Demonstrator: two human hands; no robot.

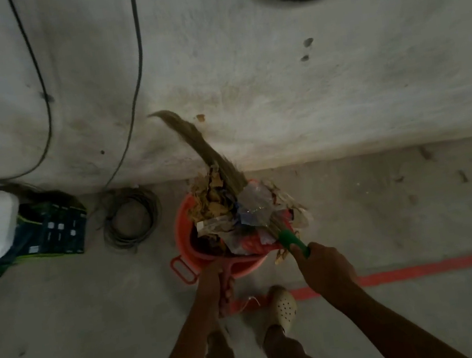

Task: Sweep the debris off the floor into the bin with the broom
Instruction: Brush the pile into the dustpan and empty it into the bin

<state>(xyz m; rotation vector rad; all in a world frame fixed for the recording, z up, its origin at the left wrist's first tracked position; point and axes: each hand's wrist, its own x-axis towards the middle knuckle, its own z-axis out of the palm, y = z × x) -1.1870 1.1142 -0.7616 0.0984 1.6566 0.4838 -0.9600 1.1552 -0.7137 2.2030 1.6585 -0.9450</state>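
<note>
Presently, left hand (212, 277): grips dustpan (250, 245) handle at bin's near rim.
Right hand (324, 263): wrapped round broom (220, 165) handle.
Bin (182, 232): floor's (97, 319) far edge, heaped with debris (210, 202).

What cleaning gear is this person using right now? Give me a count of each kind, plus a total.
Brooms: 1, the broom, gripped by the right hand.
Dustpans: 1, the dustpan, held by the left hand.
Bins: 1, the bin, heaped with debris.
Total: 3
</note>
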